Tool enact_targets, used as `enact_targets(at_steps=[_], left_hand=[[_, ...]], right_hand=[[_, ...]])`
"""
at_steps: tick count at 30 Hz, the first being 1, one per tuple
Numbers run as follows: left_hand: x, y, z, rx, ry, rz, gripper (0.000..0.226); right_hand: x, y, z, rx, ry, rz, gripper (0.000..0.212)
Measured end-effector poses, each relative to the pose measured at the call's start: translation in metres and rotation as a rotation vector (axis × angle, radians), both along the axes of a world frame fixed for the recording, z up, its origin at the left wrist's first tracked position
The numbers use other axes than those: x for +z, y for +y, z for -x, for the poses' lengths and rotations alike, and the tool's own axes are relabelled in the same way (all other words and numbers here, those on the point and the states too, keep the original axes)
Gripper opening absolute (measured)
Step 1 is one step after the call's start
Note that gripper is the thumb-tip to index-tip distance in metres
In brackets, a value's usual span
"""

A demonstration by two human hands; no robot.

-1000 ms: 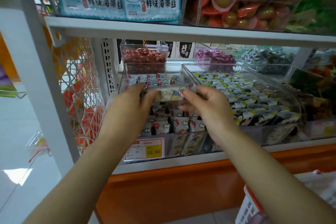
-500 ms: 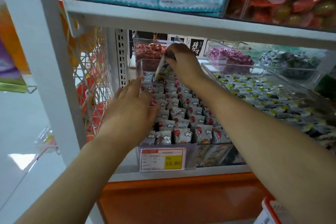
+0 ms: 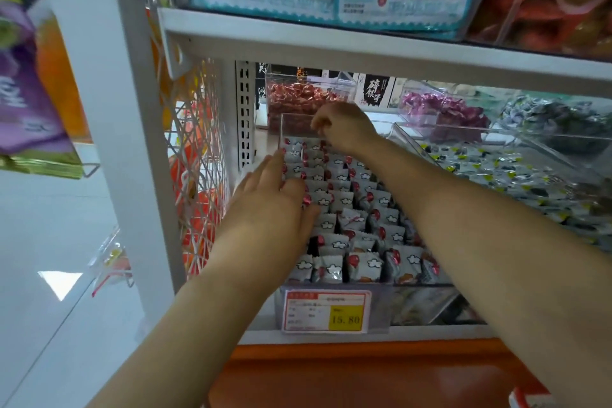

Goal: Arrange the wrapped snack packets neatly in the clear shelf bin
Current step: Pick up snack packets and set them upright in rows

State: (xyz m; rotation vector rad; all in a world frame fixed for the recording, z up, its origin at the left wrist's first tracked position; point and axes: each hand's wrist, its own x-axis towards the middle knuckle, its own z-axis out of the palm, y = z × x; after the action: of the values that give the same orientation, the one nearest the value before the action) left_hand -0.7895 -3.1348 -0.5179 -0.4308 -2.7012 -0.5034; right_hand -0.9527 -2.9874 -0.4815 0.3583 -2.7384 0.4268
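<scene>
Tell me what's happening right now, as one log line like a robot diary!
step: tidying packets in bin | left hand: flat on left-side packets | right hand: curled at bin's back end, grip unclear | packets: mostly standing in rows

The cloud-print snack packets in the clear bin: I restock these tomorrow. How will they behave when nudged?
Probably light and floppy: the snack packets are small crimped pouches. Likely to topple in a chain, since they stand on edge in leaning rows in the clear bin. Glossy wrap looks slippery; flat fingers, as the left hand shows, may steady them.
</scene>
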Motion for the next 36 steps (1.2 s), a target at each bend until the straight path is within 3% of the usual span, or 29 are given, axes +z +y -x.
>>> enact_targets(at_steps=[7, 10, 17, 20, 24, 27, 31, 36], left_hand=[[0.0, 0.001, -0.001, 0.008, -0.007, 0.02, 0.049], [0.001, 0.002, -0.001, 0.011, -0.016, 0.013, 0.049], [0.005, 0.005, -0.004, 0.024, -0.004, 0.019, 0.05], [0.01, 0.006, -0.009, 0.042, 0.148, 0.023, 0.046], [0.022, 0.018, -0.022, -0.012, 0.318, -0.213, 0.036], [0.023, 0.029, -0.034, -0.074, 0.195, -0.415, 0.044], [0.019, 0.041, -0.041, -0.094, 0.054, -0.505, 0.048], [0.019, 0.05, -0.045, -0.206, -0.198, -0.89, 0.018]], right_hand=[[-0.012, -0.021, 0.015, -0.174, -0.025, -0.29, 0.015], [-0.008, -0.021, 0.013, -0.177, -0.001, -0.275, 0.013], [0.012, 0.002, -0.027, -0.119, 0.214, 0.296, 0.006], [0.009, 0.016, -0.071, -0.112, 0.356, 0.559, 0.007], [0.003, 0.035, -0.134, -0.073, 0.29, 0.949, 0.008], [-0.004, 0.05, -0.178, -0.013, 0.116, 1.211, 0.01], [-0.01, 0.067, -0.215, 0.062, -0.012, 1.48, 0.018], [-0.014, 0.083, -0.231, 0.106, -0.048, 1.637, 0.022]])
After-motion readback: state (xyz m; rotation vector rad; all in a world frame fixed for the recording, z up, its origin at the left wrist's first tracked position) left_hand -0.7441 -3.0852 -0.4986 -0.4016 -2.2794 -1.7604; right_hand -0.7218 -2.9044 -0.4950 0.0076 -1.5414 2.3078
